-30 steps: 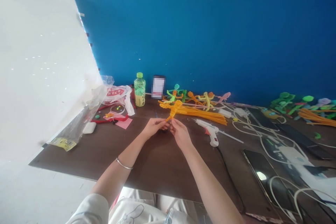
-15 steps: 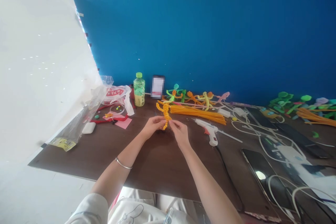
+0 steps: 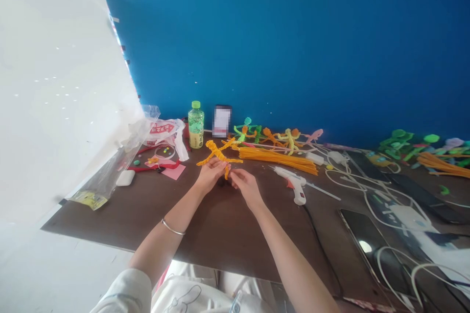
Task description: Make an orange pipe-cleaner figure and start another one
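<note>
With left hand (image 3: 212, 176), grasps orange figure (image 3: 216, 152) over counter (image 3: 220, 234); with right hand (image 3: 246, 187), at figure's five o'clock, cannot tell if pinching its limb (image 3: 226, 173).

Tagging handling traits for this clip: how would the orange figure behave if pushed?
The orange figure is probably light, its limbs being thin. It likely holds its shape somewhat, since limbs jut unsupported beyond the left hand.
</note>
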`<state>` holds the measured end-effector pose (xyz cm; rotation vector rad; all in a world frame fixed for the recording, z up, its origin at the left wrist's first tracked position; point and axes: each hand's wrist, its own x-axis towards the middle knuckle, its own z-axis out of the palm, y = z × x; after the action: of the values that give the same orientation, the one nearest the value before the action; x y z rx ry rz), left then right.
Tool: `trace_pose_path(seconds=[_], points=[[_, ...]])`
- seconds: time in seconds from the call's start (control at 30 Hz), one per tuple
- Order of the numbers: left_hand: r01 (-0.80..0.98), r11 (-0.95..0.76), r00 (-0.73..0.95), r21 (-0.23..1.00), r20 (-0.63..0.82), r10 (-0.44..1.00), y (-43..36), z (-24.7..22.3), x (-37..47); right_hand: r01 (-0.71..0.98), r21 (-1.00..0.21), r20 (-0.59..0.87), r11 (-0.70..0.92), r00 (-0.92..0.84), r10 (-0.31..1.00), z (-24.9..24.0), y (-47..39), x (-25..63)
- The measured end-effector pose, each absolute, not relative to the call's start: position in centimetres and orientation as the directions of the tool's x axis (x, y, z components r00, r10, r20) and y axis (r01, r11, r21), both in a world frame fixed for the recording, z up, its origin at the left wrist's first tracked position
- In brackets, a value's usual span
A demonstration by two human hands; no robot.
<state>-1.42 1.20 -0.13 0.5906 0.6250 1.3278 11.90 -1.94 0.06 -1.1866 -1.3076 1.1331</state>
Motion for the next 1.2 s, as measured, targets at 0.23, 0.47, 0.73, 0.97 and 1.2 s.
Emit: trace_pose_path(seconds=[0.23, 0.47, 0.73, 0.97, 1.2], points=[[-0.687, 0.113, 0.112, 0.717, -0.050, 0.993, 1.0, -0.1, -1.2, -0.108, -0.994, -0.012, -0.022, -0.088, 0.996, 0.2, -2.1, 11.4], [-0.609, 0.082, 0.145, 0.789, 0.009, 0.989, 0.9, -0.3, -1.1, -0.027, -0.998, 0.063, 0.063, -0.003, 0.998, -0.2, -1.9, 11.7], [-0.525, 0.033, 0.102, 0.850, 0.024, 0.995, 1.3, -0.9, -1.2, 0.000, -0.997, 0.081, 0.081, -0.038, 0.996, -0.2, -1.9, 12.1], [-0.480, 0.034, 0.156, 0.877, 0.047, 0.987, 1.6, -1.3, -1.5, 0.095, -0.987, 0.127, 0.130, -0.037, 0.991, 0.5, -2.1, 12.1], [-0.436, 0.018, 0.137, 0.900, 0.047, 0.989, 1.3, -0.9, -1.5, 0.147, -0.978, 0.132, 0.149, -0.119, 0.984, 0.1, -1.8, 12.4]])
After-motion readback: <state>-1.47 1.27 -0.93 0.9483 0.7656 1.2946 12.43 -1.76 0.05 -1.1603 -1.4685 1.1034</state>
